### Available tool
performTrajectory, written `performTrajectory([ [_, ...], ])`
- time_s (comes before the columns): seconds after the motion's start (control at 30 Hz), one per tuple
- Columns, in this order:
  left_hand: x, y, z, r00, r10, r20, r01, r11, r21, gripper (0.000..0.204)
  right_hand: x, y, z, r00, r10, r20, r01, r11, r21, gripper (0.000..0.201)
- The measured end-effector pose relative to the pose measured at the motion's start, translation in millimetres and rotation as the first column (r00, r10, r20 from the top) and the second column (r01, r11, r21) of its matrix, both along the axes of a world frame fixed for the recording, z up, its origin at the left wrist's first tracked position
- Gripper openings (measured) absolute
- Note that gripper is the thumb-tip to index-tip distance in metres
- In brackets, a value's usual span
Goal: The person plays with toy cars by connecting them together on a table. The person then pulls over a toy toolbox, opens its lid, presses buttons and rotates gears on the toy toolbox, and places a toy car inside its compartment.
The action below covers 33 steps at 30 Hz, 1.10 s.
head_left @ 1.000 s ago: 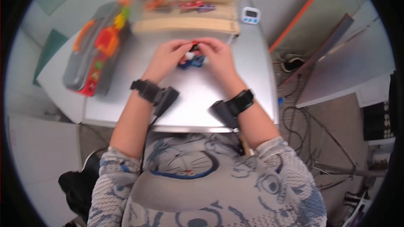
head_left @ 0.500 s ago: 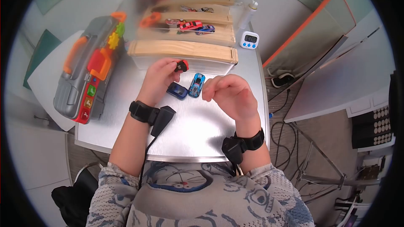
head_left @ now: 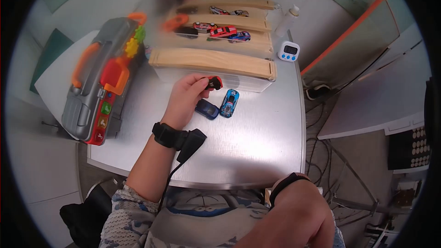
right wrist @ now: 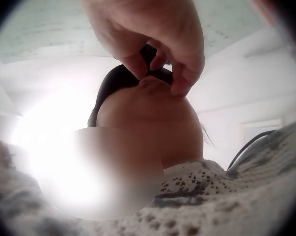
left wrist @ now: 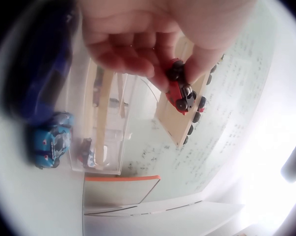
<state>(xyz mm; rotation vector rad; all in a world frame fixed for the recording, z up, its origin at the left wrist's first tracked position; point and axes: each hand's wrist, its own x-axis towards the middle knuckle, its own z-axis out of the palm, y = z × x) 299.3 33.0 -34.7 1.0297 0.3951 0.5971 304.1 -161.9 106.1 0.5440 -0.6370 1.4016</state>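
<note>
Between thumb and fingertips, my left hand (head_left: 183, 98) pinches a small red toy car (head_left: 214, 82), held above the table near the clear box. Its black underside and wheels show in the left wrist view. Below that hand, a dark blue toy car (head_left: 207, 109) sits on the table beside a light blue toy car (head_left: 229, 104). My right hand (right wrist: 155, 32) is raised at the person's face, fingers bent and nothing seen in them. In the head view only the bent right arm (head_left: 298, 213) shows, close to the camera.
A clear box with wooden slats (head_left: 213, 63) stands at the back, several toy cars on its tiers. On the left lies a grey toy toolbox (head_left: 94, 85) with an orange handle. A white timer (head_left: 288, 51) and a pump bottle (head_left: 288, 19) stand at the back right.
Both hands were together at the red car a second ago. My right hand let go, moved right, then rose off the table to the face. My left hand keeps the car.
</note>
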Motion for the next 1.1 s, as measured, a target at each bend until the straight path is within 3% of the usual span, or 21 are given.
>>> performTrajectory([
  [0.03, -0.3, 0.5, 0.0, 1.0, -0.014, 0.015, 0.014, 1.0, 0.004, 0.018, 1.9, -3.5, 1.6, 0.991, 0.132, -0.021, -0.133, 0.988, -0.078, 0.021],
  [0.07, 0.4, 0.2, 0.3, 0.999, -0.033, 0.031, 0.033, 0.999, 0.008, 0.018, -5.9, -0.3, -5.1, 0.991, 0.131, -0.027, -0.133, 0.988, -0.081, 0.021],
  [0.13, 0.6, -1.6, 3.5, 0.999, -0.032, 0.019, 0.032, 0.999, 0.014, 0.018, -24.9, 12.2, -19.6, 0.941, 0.25, -0.229, -0.182, 0.942, 0.282, 0.02],
  [0.17, 0.0, -1.7, 3.8, 0.999, -0.042, 0.016, 0.042, 0.999, 0.019, 0.018, -19.1, 6.7, -15.6, 0.941, 0.246, -0.232, -0.178, 0.943, 0.28, 0.02],
  [0.23, -0.8, -0.1, 2.6, 0.998, -0.057, 0.014, 0.057, 0.998, 0.016, 0.018, 2.6, -0.4, 4.1, 0.999, -0.009, 0.039, 0.015, 0.988, -0.152, 0.018],
  [0.27, -1.2, 1.7, 0.5, 0.998, -0.067, 0.005, 0.067, 0.997, 0.033, 0.019, 2.2, 5.0, 1.5, 0.999, -0.015, 0.04, 0.021, 0.986, -0.163, 0.018],
  [0.33, 1.6, 0.1, -0.8, 0.997, -0.077, -0.004, 0.078, 0.996, 0.042, 0.019, -1.6, 19.9, -6.9, 0.999, 0.042, 0.004, -0.042, 0.978, 0.205, 0.018],
  [0.47, -0.7, 1.6, -0.3, 0.996, -0.085, -0.019, 0.087, 0.994, 0.068, 0.018, 17.6, 26.9, 5.5, 0.979, 0.145, 0.145, -0.18, 0.946, 0.27, 0.018],
  [0.53, 0.4, -1.0, 0.9, 0.997, -0.075, -0.015, 0.076, 0.994, 0.076, 0.019, 10.8, 7.7, 4.8, 0.981, 0.191, -0.018, -0.192, 0.981, -0.032, 0.017],
  [0.57, 1.2, -0.7, 0.9, 0.997, -0.081, -0.013, 0.082, 0.994, 0.072, 0.019, 8.3, 3.6, 1.5, 0.983, 0.185, -0.017, -0.185, 0.982, -0.036, 0.017],
  [0.63, -0.1, 1.1, 0.1, 0.995, -0.097, -0.003, 0.097, 0.993, 0.071, 0.02, 1.9, 6.9, 0.2, 0.979, -0.145, 0.141, 0.156, 0.985, -0.073, 0.015],
  [0.67, 0.3, -0.4, 0.6, 0.995, -0.098, -0.002, 0.098, 0.993, 0.067, 0.02, 1.4, 9.6, 1.4, 0.979, -0.146, 0.143, 0.158, 0.985, -0.076, 0.015],
  [0.73, -0.4, -1.9, 3.5, 0.996, -0.089, -0.018, 0.09, 0.991, 0.103, 0.02, 3.2, 20.3, 9.2, 0.991, 0.1, -0.093, -0.093, 0.993, 0.079, 0.018],
  [0.87, -0.7, -4.3, 9.3, 0.996, -0.086, -0.011, 0.087, 0.987, 0.132, 0.02, 7.9, 6.2, 4.6, 0.992, 0.123, -0.016, -0.121, 0.991, 0.059, 0.019],
  [0.93, 0.2, -4.6, 10.2, 0.996, -0.083, -0.017, 0.085, 0.985, 0.15, 0.018, 14.2, -3.4, 13.1, 0.97, 0.245, -0.014, -0.24, 0.937, -0.253, 0.017],
  [0.97, 0.1, -4.1, 9.2, 0.996, -0.087, -0.014, 0.088, 0.985, 0.148, 0.018, 13.9, -0.6, 8.7, 0.97, 0.241, -0.013, -0.236, 0.937, -0.256, 0.017],
  [1.03, -1.0, -2.6, 6.4, 0.995, -0.093, -0.023, 0.095, 0.986, 0.14, 0.016, 10.1, 15.1, -2.9, 0.974, -0.092, 0.205, 0.078, 0.994, 0.077, 0.017],
  [1.07, -0.1, -3.3, 6.3, 0.996, -0.091, -0.023, 0.093, 0.986, 0.14, 0.016, 5.4, 16.5, -2.8, 0.974, -0.091, 0.205, 0.076, 0.994, 0.077, 0.017],
  [1.1, 0.8, -4.3, 7.0, 0.994, -0.072, -0.087, 0.09, 0.969, 0.232, 0.017, -0.4, 16.6, -1.7, 0.997, 0.046, 0.067, -0.054, 0.992, 0.113, 0.018],
])
